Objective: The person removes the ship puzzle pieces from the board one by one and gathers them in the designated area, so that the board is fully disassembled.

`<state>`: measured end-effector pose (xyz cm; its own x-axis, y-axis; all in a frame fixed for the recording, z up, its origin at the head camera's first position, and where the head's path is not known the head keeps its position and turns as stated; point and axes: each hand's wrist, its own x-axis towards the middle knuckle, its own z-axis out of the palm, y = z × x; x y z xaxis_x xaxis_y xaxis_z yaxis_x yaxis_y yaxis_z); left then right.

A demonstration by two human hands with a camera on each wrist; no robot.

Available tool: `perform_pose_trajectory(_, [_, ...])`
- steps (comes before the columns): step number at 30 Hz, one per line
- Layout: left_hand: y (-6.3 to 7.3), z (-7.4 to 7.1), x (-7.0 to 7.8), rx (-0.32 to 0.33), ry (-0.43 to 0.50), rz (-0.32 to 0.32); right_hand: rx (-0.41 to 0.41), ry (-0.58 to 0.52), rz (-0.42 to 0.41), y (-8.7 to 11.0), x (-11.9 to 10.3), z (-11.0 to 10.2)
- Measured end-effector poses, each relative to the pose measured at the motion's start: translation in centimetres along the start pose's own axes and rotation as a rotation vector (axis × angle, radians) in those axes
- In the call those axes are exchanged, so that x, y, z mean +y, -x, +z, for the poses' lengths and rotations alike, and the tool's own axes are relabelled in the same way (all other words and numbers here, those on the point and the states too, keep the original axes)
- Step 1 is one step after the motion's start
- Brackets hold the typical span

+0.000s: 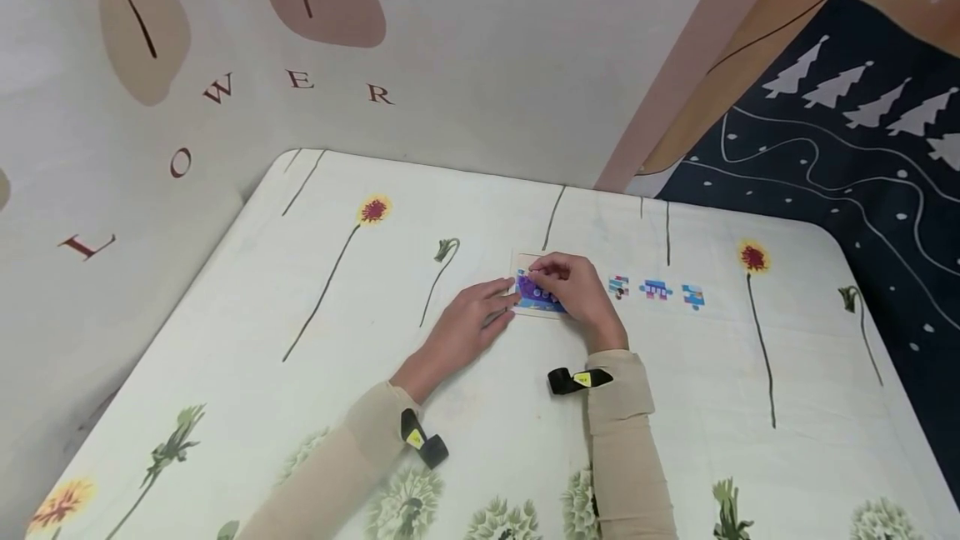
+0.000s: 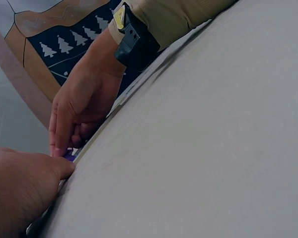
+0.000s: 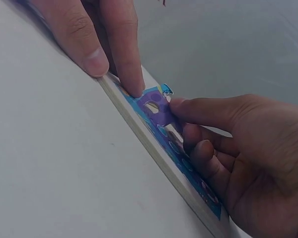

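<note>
A jigsaw puzzle board (image 1: pixel 537 307) with a pale frame and a blue and purple picture lies on the table. My left hand (image 1: pixel 476 319) rests at its left edge with fingers extended, fingertips on the frame (image 3: pixel 134 126). Over the upper part of the board, my right hand (image 1: pixel 577 290) pinches a purple and blue puzzle piece (image 3: pixel 156 104) between thumb and fingers. That piece is tilted up from the picture in the right wrist view. In the left wrist view, the left hand (image 2: pixel 25 186) hides most of the board.
Right of the board lie three loose puzzle pieces in a row: one (image 1: pixel 618 287) close to the right hand, a middle one (image 1: pixel 656 289), and one (image 1: pixel 693 297) farthest right. The flower-printed tablecloth (image 1: pixel 465 190) reaches a pale wall hanging (image 1: pixel 480 65) behind.
</note>
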<state>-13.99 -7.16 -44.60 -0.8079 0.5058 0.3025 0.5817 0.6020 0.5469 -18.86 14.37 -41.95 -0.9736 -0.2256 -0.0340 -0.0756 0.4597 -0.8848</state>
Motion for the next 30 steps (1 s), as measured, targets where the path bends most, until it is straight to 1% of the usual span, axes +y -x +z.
perform_pose_trajectory(8, [-0.1, -0.1, 0.1, -0.011, -0.008, -0.008, 0.0, -0.027, -0.028, 0.0, 0.2, -0.1])
perform_pose_trajectory(15, [0.0, -0.2, 0.5, -0.025, -0.029, -0.041, 0.014, -0.135, 0.011, -0.1, 0.3, 0.0])
perform_pose_trajectory(19, [-0.1, -0.4, 0.6, -0.028, -0.04, -0.045, 0.021, -0.164, 0.015, -0.2, 0.2, -0.2])
perform_pose_trajectory(24, [-0.2, -0.5, 0.7, -0.029, -0.036, -0.05, 0.033, -0.168, 0.031, 0.0, -0.2, -0.4])
perform_pose_trajectory(30, [0.0, -0.3, 0.5, -0.028, -0.029, -0.063, 0.019, -0.1, 0.079, 1.1, -0.7, -1.3])
